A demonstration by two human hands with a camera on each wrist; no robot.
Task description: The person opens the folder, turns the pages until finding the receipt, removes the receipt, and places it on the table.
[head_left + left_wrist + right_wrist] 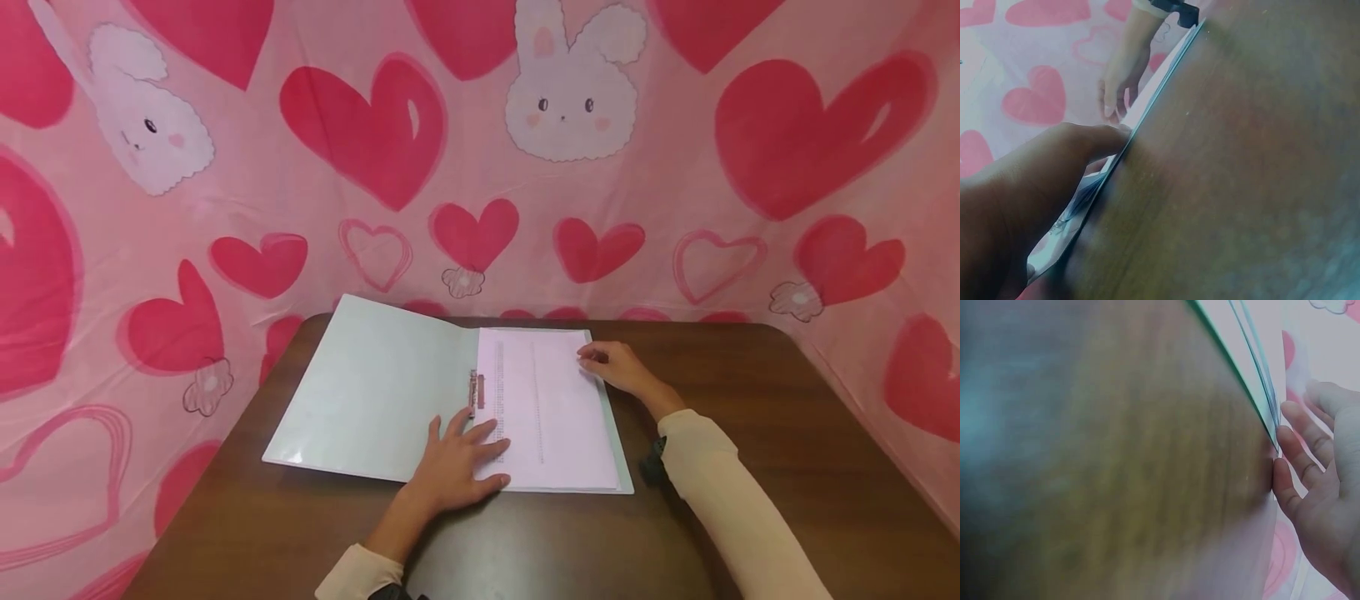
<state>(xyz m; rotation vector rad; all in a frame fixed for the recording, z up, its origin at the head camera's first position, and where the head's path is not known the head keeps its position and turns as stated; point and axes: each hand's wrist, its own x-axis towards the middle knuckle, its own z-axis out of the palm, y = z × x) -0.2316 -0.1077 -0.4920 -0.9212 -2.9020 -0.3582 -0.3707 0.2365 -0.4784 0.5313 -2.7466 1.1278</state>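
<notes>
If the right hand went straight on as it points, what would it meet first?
Most likely the rectangular white printed paper sheets in the open pale green folder: the right hand overlaps their right edge in the head view, though depth is unclear.

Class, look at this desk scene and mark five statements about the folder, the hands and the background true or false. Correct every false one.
1. The folder lies open on the table. True.
2. The metal clip is on the folder's outer left edge. False: it sits along the fold.
3. The left hand has its fingers spread. True.
4. Both hands are at the left edge of the printed paper. False: the right hand is at its right edge.
5. The cloth behind the table is plain. False: it shows hearts and rabbits.
</notes>
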